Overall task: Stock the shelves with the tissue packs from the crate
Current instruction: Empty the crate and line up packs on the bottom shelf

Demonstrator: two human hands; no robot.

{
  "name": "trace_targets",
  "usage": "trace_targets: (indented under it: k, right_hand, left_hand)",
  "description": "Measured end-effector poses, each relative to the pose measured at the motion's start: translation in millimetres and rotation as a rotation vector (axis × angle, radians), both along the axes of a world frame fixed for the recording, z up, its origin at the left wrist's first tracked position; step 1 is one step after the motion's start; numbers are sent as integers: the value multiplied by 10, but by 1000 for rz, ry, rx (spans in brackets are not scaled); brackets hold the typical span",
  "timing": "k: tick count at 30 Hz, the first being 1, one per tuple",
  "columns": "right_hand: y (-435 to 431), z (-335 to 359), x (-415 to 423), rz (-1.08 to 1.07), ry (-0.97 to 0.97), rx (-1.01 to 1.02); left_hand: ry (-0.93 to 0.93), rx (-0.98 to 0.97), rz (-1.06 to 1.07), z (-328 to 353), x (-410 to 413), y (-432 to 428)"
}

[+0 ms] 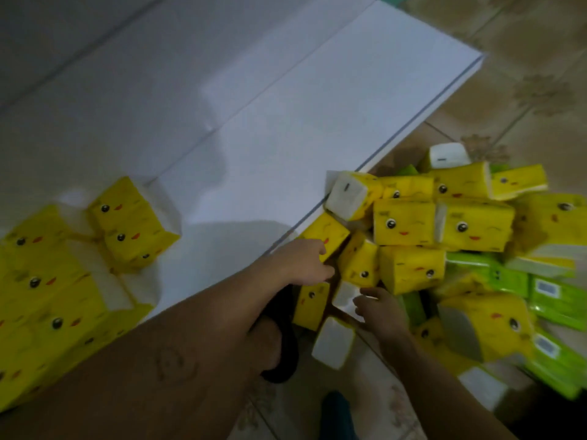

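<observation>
A heap of yellow tissue packs [409, 222] with cartoon faces lies on the tiled floor at the right, mixed with green packs [552, 296]. No crate shows. My left hand [305, 265] reaches into the heap's left edge, its fingers against a yellow pack [327, 231] beside the shelf lip. My right hand [378, 308] touches the white end of another pack [344, 296] lower in the heap. Whether either hand grips its pack is unclear. On the white shelf board [286, 122], several yellow packs [63, 268] stand stacked at the left.
The shelf's front edge [413, 119] runs diagonally from upper right to lower left, right beside the heap. My foot in a dark sandal [279, 341] rests on the floor below the left forearm. A loose pack [333, 342] lies near it. Patterned floor tiles [524, 74] stretch to the upper right.
</observation>
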State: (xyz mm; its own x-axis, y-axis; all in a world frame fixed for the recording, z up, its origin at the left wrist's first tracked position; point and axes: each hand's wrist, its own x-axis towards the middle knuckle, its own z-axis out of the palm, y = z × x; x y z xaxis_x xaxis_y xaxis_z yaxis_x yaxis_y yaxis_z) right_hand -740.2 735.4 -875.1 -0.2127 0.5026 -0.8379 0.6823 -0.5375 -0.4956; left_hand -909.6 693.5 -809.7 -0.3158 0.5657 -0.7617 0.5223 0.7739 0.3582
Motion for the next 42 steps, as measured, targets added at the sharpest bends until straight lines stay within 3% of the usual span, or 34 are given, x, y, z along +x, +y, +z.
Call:
trace_targets:
  k: [5,11,16,21,32,36,39,42]
  right_hand:
    - [-48,-253,268,12,-71,-96]
    - [-328,-512,341,-17,-119,-412]
    - [-389,-543,439,-184,-26,-497]
    - [-193,-221,487,-211,157,-417]
    - [-37,1549,393,-95,514,-261]
    - [-185,2218,622,-222,485,35]
    - [-348,2571,823,-171,435,248]
    - [-488,2859,963,-109,409,321]
  left_hand:
    - [-170,-98,331,-789,595,-230]
    - [-297,-220,692,-1287,1108,-690]
    - [-353,-162,786,-1297,1166,-693]
    - [-385,-107,730,-851,968,-538]
    - [-384,239,823,981,815,-728]
    - [-360,439,754,1731,931,-871]
    - [-317,592,658,2174,1078,-1008]
    - [-300,676,638,2446,1179,-1195]
